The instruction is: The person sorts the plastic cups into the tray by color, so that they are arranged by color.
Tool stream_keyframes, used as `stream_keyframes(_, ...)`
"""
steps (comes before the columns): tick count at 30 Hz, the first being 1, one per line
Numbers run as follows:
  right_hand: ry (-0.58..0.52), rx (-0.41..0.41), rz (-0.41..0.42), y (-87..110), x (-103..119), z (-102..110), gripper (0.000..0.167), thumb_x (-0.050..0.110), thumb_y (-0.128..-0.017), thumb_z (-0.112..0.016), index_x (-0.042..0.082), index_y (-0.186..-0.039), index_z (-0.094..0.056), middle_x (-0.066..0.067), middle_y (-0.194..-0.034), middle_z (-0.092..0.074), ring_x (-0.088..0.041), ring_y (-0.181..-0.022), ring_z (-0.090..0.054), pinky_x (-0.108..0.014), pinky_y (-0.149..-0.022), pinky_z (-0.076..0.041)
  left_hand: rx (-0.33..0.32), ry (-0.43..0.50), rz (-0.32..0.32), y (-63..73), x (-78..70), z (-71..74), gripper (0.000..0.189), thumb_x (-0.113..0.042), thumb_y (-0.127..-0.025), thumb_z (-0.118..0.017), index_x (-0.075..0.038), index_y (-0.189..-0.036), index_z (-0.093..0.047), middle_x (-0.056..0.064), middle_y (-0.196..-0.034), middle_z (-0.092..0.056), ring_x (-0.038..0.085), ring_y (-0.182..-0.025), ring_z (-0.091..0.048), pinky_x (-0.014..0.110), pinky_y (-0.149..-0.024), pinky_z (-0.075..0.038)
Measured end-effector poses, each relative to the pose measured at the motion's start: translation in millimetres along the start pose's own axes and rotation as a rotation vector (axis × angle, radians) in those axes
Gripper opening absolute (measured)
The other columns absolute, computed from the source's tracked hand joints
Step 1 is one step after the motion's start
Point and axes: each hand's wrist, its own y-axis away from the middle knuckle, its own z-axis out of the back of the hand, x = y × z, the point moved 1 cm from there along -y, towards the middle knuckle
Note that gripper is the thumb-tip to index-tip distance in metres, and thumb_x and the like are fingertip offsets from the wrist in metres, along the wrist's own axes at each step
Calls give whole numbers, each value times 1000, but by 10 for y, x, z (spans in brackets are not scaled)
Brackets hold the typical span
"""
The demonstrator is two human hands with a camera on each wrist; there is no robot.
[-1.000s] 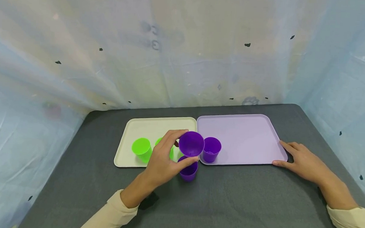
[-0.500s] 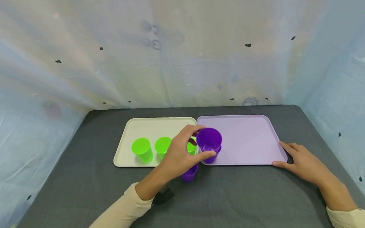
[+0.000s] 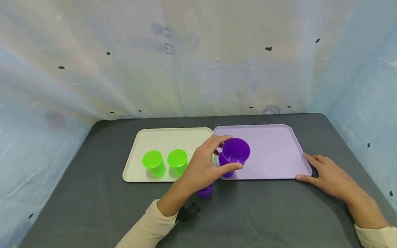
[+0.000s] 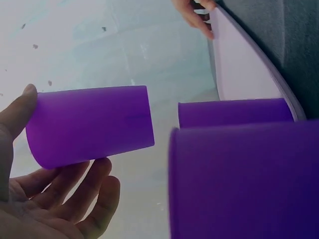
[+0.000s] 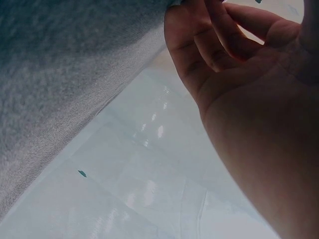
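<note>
My left hand (image 3: 203, 166) holds a purple cup (image 3: 236, 151) above the lilac tray (image 3: 270, 148), thumb on the near side and fingers on the far side. In the left wrist view this cup (image 4: 89, 127) is off the tray, between thumb and fingertips. Behind and below it, a second purple cup (image 3: 229, 174) stands on the tray's left end, mostly covered in the head view. A third purple cup (image 3: 205, 192) stands on the table, partly behind my left wrist. My right hand (image 3: 329, 178) grips the lilac tray's near right corner between thumb and fingers.
A cream tray (image 3: 171, 136) lies against the lilac tray's left side. Two green cups, one left (image 3: 153, 163) and one right (image 3: 178, 162), stand on it; a third shows as a sliver behind my left hand. Dark cloth (image 3: 264, 217) covers the table, with hanging sheets around it.
My left hand has carried the purple cup rightward from above the cream tray's edge to over the lilac tray. The right hand keeps its place on the corner.
</note>
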Motion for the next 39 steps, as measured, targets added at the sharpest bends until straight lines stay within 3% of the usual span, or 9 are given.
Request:
stream_keyframes(8,4,-11,12,0,-3,-13,95,58,-85,-71,-6,-148,-40,-30,-134,-51,-47,-121,-48,-66,-91,-43,-17,71,125,41,-81,-131,65,-33,-77,-87,-20,-135,-58,-3,-121,-63,12,-107,-60,35,-86,-59)
stream_keyframes(18,11,-19,18,6,-3,14,93,57,-85,-71,-6,-147,-41,-29,-133,-51,-46,-120,-49,-65,-91,-43,16,-2,217,-72,-259,-240,66,-41,-77,-85,-25,-135,-58,-6,-124,-63,11,-112,-61,29,-88,-56)
stream_keyframes(24,12,-39,27,6,4,2,93,56,-84,-73,-6,-146,-43,-29,-131,-53,-45,-119,-49,-65,-92,-43,61,-23,266,-170,-215,-382,65,-45,-77,-85,-25,-134,-61,-9,-128,-66,10,-116,-62,28,-92,-54)
stream_keyframes(28,12,-40,24,5,16,-11,93,57,-84,-73,-6,-146,-43,-29,-131,-53,-46,-119,-49,-65,-93,-43,107,-33,251,-220,-134,-480,66,-47,-78,-83,-26,-135,-60,-10,-131,-66,13,-117,-63,27,-91,-54)
stream_keyframes(34,10,-51,20,9,21,-4,91,55,-84,-73,-6,-146,-44,-29,-130,-54,-46,-119,-50,-65,-92,-43,161,-120,200,-312,-102,-596,69,-51,-80,-79,-26,-140,-57,-10,-139,-62,11,-130,-57,33,-107,-48)
stream_keyframes(39,22,-49,20,4,25,-11,91,56,-84,-73,-6,-145,-44,-29,-130,-54,-46,-117,-50,-65,-91,-44,188,-197,157,-390,-61,-669,69,-53,-81,-78,-25,-140,-56,-9,-137,-63,11,-127,-58,32,-105,-49)
